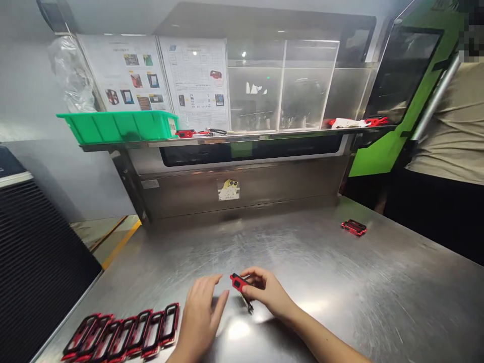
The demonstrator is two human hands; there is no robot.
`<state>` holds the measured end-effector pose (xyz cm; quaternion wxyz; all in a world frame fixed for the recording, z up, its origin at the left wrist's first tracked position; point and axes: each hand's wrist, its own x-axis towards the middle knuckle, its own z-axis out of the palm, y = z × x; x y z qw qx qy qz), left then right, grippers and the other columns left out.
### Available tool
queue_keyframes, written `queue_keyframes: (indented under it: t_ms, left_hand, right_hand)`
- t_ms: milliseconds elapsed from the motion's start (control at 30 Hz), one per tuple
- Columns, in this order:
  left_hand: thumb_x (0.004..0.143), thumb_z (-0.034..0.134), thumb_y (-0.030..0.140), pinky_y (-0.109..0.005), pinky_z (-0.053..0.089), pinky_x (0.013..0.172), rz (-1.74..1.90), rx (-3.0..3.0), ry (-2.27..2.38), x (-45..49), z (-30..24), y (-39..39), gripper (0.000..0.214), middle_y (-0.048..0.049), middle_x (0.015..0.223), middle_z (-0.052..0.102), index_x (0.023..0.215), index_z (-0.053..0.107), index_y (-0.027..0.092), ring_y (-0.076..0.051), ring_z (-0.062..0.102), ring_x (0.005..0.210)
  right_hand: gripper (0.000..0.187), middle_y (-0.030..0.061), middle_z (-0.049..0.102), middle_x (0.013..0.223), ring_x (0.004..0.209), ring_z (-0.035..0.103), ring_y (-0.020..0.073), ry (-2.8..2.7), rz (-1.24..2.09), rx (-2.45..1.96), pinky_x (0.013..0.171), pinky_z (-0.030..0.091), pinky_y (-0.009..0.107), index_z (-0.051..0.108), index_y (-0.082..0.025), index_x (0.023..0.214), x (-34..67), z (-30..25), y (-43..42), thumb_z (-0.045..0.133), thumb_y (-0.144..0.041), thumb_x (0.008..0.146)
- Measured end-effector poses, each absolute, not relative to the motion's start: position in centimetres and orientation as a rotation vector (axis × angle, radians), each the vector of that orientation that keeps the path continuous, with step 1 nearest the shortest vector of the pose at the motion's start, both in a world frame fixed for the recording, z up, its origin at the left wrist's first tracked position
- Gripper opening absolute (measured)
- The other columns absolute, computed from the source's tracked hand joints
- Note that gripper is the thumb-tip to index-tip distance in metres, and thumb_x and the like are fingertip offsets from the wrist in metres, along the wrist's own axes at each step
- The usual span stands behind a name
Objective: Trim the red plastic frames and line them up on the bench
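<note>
My right hand (266,293) is closed in a pinch on a small red and black plastic part (238,282) just above the steel table (340,292), with a thin dark metal tool (246,302) sticking down from the same hand. Close to the part's left, my left hand (200,312) lies with its fingers stretched out over the table and holds nothing. A row of several red and black frame-shaped parts (124,337) lies at the front left edge, left of my left hand.
Another red and black part (354,227) lies alone at the far right of the table. A green bin (119,126) and small red items (185,133) sit on the shelf behind. A person in a beige top (454,126) stands at right by a green machine (408,101).
</note>
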<state>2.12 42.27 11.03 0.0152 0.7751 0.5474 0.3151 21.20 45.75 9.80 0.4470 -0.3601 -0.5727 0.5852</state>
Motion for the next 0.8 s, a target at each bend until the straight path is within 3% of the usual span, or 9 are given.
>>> queue_keyframes:
  t_ms: [133, 333, 667, 800]
  left_hand:
    - [0.087, 0.045, 0.041, -0.037, 0.049, 0.082, 1.086, 2.332, 1.515, 3.2, 10.4, 41.4, 0.041, -0.0099, 0.104, 0.066, 0.121, 0.052, 0.019, -0.023, 0.060, 0.097]
    - [0.086, 0.045, 0.049, -0.036, 0.049, 0.078, 1.248, 2.286, 1.442, 3.3, 9.7, 41.4, 0.039, -0.0087, 0.096, 0.068, 0.111, 0.059, 0.022, -0.025, 0.061, 0.089]
    - [0.084, 0.046, 0.051, -0.036, 0.049, 0.077, 1.228, 2.270, 1.406, 3.2, 9.8, 41.5, 0.042, -0.0101, 0.098, 0.067, 0.113, 0.057, 0.022, -0.025, 0.062, 0.088]
    - [0.084, 0.048, 0.048, -0.033, 0.050, 0.074, 1.256, 2.293, 1.395, 3.2, 9.7, 41.5, 0.038, -0.0064, 0.096, 0.068, 0.112, 0.057, 0.024, -0.023, 0.063, 0.086]
  right_hand:
    - [0.041, 0.0011, 0.061, 0.067, 0.056, 0.051, 0.0129, -1.426, 1.594, -0.763, 0.052, 0.039, 0.023, 0.062, -0.014, 0.089, 21.1, 9.9, 45.2, 0.076, -0.041, 0.062]
    - [0.038, 0.0013, 0.061, 0.071, 0.060, 0.052, 0.0124, -1.416, 1.630, -0.694, 0.057, 0.040, 0.023, 0.063, -0.015, 0.091, 21.2, 10.3, 44.6, 0.077, -0.039, 0.064]
    - [0.025, 0.0030, 0.062, 0.075, 0.069, 0.053, 0.0170, -1.591, 1.456, -0.767, 0.065, 0.043, 0.028, 0.066, -0.015, 0.086, 21.5, 11.1, 44.2, 0.070, -0.034, 0.069]
    - [0.024, 0.0026, 0.062, 0.074, 0.069, 0.053, 0.0172, -1.611, 1.430, -0.799, 0.066, 0.043, 0.028, 0.066, -0.015, 0.086, 21.6, 11.3, 44.1, 0.069, -0.032, 0.069]
